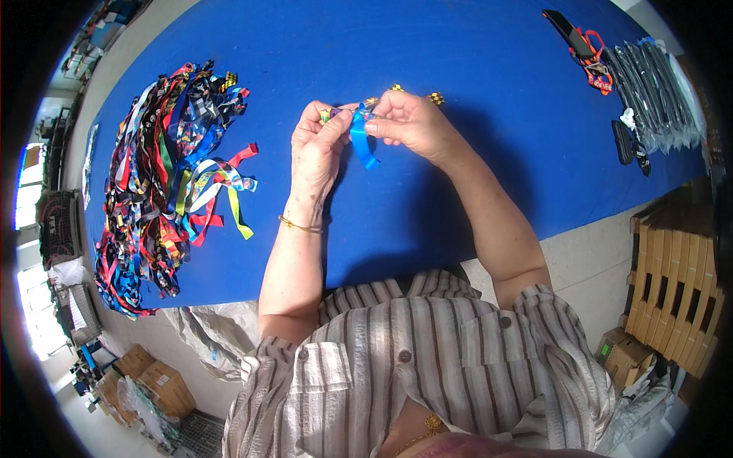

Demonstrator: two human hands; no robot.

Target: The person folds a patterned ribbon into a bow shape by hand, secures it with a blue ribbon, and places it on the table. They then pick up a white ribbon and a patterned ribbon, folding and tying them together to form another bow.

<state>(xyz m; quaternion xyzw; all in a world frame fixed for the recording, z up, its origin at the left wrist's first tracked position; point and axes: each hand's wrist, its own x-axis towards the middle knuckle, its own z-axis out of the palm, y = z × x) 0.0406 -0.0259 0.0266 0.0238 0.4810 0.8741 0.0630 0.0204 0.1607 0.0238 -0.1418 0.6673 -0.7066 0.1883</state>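
Observation:
Between my two hands, above the blue table (343, 46), is a bright blue ribbon (365, 149) whose loose end hangs down. My left hand (319, 136) pinches it from the left, with a bit of yellow-green and purple patterned ribbon showing at the fingers. From the right, my right hand (408, 122) grips it between thumb and fingers. Pieces of a yellow-and-black checkered ribbon (436, 98) stick out just beyond my right hand. The fingers hide where the ribbons meet.
A large heap of multicoloured ribbons (164, 175) lies at the left. Toward the right edge are a stack of plastic-wrapped dark packets (653, 95), a black phone-like object (563, 32), a red-orange strap (599, 65) and a small black object (623, 143). Cardboard boxes (164, 385) stand on the floor.

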